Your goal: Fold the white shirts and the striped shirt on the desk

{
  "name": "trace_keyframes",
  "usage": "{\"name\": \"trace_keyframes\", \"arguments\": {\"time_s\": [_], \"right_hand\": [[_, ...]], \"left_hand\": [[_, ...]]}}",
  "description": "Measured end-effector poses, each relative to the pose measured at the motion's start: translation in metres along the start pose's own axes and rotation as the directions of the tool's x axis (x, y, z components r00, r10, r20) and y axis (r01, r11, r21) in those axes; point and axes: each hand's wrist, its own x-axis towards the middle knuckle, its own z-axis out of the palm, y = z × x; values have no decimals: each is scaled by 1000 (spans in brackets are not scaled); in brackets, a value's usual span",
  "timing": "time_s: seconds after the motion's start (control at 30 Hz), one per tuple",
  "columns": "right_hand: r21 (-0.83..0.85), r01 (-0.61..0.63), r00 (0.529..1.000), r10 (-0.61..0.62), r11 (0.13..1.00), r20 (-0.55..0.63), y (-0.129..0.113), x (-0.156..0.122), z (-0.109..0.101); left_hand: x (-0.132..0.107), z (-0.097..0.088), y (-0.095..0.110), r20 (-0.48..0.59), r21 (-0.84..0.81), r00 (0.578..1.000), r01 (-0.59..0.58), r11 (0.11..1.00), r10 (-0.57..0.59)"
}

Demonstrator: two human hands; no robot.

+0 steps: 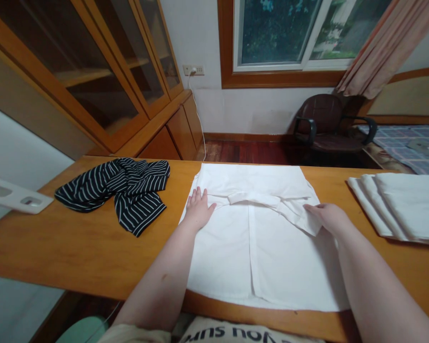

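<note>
A white cloth garment (221,252) lies spread on the table in front of me, its upper part folded over and a seam or slit running down the middle of its lower half. My left hand (199,209) rests flat on its left side, fingers stretched out. On the right side, my right hand (325,215) pinches a loose folded flap of the same garment between thumb and fingers and lifts it slightly. The fingers' undersides are hidden.
A crumpled black-and-white striped garment (128,183) lies on the wooden table (93,252) to the left. Folded white cloths (411,205) are stacked at the right. At the left edge is a white plastic piece with slots (17,194). A chair (329,124) stands beyond the table.
</note>
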Motion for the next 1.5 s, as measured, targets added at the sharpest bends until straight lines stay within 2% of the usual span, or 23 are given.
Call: {"name": "trace_keyframes", "arguments": {"time_s": [0.2,0.27,0.33,0.4,0.47,0.5,0.53,0.6,0.63,0.7,0.77,0.93,1.0,1.03,1.1,1.17,1.2,1.27,1.4,1.5], "right_hand": [[161,83,996,-84,983,-4,4,4,9],[280,85,996,-93,956,16,6,3,12],[488,29,990,-91,873,103,6,2,14],[670,-65,971,-108,740,214,5,3,13],[716,-101,957,-130,691,260,4,5,12],[687,-73,962,-130,722,239,4,6,11],[611,-26,975,-116,791,191,5,7,11],[319,63,996,-82,946,46,6,10,12],[144,76,997,-73,987,-23,7,10,13],[-128,57,993,-70,990,-99,8,10,15],[-249,48,990,-80,967,-119,9,8,18],[-337,78,989,-114,938,-91,6,2,24],[-386,89,978,-154,918,-142,5,-3,27],[-417,91,960,-191,904,-205,5,-6,27],[-464,105,886,-295,879,-358,4,-11,28],[-461,171,781,-405,871,-476,1,-14,26],[-440,232,736,-452,867,-503,-2,-15,25],[-381,382,680,-535,842,-501,-12,-15,23],[-274,596,646,-653,755,-396,-50,-12,33],[-275,658,640,-713,701,-286,-81,-9,55]], "left_hand": [[1,3,-2,-19,14,1000,2,1000,-2],[1,4,-2,-20,13,1000,2,1000,-2],[1,4,-2,-17,8,1000,2,1000,-2],[1,4,-2,-14,5,1000,-1,1000,1],[1,3,-2,-16,4,1000,-2,1000,2],[1,3,-2,-17,4,1000,-2,1000,2],[1,3,-2,-18,3,1000,-2,1000,2],[1,3,-2,-19,0,1000,-2,1000,2],[1,2,-2,-20,-2,1000,-4,1000,4],[0,2,-2,-18,-5,1000,-7,1000,7],[0,1,-2,-16,-10,1000,-8,1000,8],[1,2,-2,-26,-15,1000,-7,1000,7],[1,2,-3,-21,-17,1000,-11,1000,11],[0,2,-3,-20,-17,1000,-14,1000,14],[-1,0,-2,-37,-16,999,-1,1000,1],[-5,-6,1,-101,-10,994,47,999,-48],[-7,-11,5,-145,-7,987,67,998,-67],[-10,-22,19,-216,-12,975,57,998,-58],[-9,-39,68,-203,-51,968,-159,986,146],[2,-31,103,-158,-47,920,-370,928,359]]}}
